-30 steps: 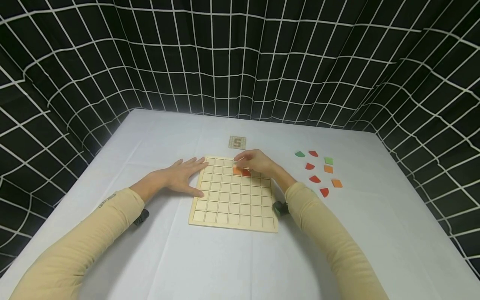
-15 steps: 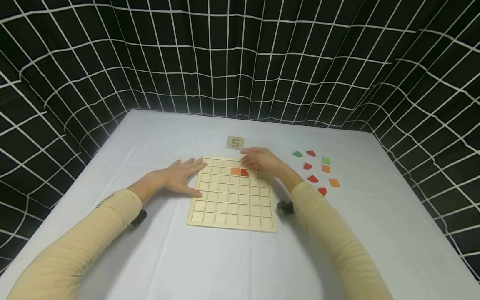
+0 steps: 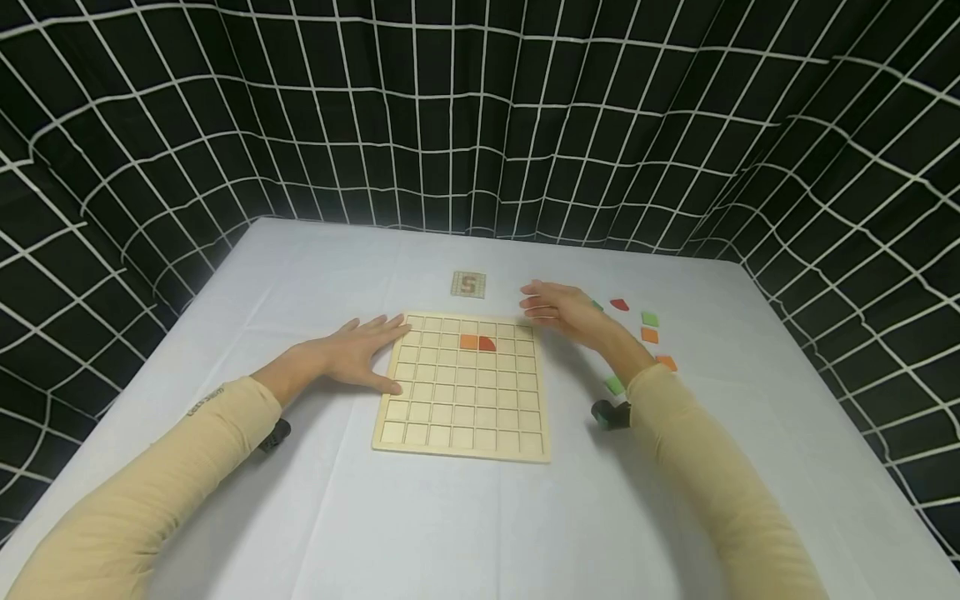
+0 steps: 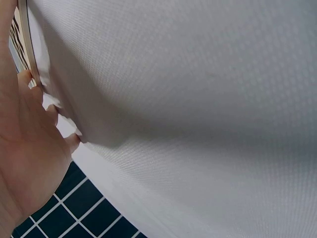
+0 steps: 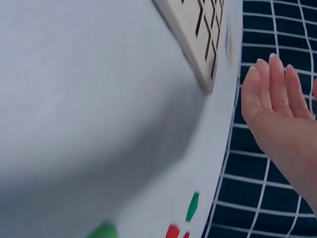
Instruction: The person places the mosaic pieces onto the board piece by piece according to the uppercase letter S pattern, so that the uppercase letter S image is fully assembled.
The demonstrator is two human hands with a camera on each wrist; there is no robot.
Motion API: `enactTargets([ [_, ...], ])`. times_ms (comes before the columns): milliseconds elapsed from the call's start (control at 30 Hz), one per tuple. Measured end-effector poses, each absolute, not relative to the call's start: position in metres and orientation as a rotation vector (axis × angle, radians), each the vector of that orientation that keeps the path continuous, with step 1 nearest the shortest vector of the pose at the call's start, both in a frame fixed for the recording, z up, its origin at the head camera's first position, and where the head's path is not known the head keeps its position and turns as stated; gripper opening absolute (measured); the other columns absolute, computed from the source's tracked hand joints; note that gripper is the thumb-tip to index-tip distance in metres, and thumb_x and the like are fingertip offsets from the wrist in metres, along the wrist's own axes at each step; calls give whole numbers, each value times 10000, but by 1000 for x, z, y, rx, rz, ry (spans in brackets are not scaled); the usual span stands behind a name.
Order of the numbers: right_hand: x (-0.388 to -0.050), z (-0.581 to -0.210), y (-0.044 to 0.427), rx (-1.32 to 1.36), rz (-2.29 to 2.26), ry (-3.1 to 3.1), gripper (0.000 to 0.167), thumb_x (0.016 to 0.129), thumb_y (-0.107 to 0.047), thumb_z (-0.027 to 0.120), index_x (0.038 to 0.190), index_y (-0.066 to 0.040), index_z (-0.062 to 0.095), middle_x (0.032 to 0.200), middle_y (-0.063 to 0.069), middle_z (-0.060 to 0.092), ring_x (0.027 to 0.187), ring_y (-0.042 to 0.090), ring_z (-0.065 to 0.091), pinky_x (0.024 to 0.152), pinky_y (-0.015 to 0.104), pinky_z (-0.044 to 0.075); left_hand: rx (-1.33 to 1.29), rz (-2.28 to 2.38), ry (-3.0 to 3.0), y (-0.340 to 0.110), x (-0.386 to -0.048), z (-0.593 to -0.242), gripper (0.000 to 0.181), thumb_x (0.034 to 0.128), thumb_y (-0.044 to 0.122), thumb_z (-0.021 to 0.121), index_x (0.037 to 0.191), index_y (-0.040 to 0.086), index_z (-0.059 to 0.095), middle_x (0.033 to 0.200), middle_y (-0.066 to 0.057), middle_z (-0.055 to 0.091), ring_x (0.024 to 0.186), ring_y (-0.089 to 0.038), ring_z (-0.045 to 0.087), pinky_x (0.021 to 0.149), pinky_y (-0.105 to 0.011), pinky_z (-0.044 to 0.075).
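Observation:
A pale wooden grid board (image 3: 465, 392) lies on the white table in the head view. An orange square tile (image 3: 468, 342) and a red quarter-round tile (image 3: 487, 343) sit side by side in its upper cells. Fingers spread, my left hand (image 3: 356, 354) rests on the board's left edge. My right hand (image 3: 573, 312) hovers past the board's upper right corner, its fingers relaxed; the right wrist view shows nothing held in that hand (image 5: 280, 106). Beneath and beside it are loose tiles, among them a red one (image 3: 619, 305); the hand and forearm hide some.
Farther right lie a light green square (image 3: 650, 318), an orange square (image 3: 649, 335) and another orange tile (image 3: 667, 362). Another green tile (image 3: 615, 385) shows beside the right wrist. A small patterned card (image 3: 468, 284) lies behind the board. Black grid-lined curtains (image 3: 480, 117) surround the table.
My right hand has left the tiles on the board and moved right, off the board toward the loose tiles. The red tile stays in its cell. My left hand has stayed put.

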State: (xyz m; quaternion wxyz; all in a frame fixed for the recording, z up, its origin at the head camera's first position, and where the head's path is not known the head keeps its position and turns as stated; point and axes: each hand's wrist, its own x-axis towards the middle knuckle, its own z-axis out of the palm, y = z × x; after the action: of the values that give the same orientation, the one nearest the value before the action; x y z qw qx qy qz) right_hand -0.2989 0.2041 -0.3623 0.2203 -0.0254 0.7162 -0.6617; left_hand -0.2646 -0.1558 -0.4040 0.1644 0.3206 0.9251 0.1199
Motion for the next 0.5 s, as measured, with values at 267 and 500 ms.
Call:
enactTargets([
  [267, -290, -360, 239, -31, -1850, 1991, 533, 1026, -280, 450, 1441, 33, 332, 1405, 284, 383, 1302, 385, 379, 1066, 361, 346, 927, 337, 2640, -155, -265, -403, 1075, 764, 719, 591, 1538, 119, 149, 1586, -88, 25, 1427, -355, 41, 1101, -602, 26],
  [500, -283, -364, 263, -4, -1816, 2037, 563, 1033, -309, 421, 1450, 45, 289, 1423, 280, 359, 1307, 380, 373, 1058, 355, 354, 905, 346, 2634, -155, -263, -403, 1074, 759, 717, 599, 1540, 132, 150, 1586, -87, 24, 1428, -349, 39, 1101, -600, 15],
])
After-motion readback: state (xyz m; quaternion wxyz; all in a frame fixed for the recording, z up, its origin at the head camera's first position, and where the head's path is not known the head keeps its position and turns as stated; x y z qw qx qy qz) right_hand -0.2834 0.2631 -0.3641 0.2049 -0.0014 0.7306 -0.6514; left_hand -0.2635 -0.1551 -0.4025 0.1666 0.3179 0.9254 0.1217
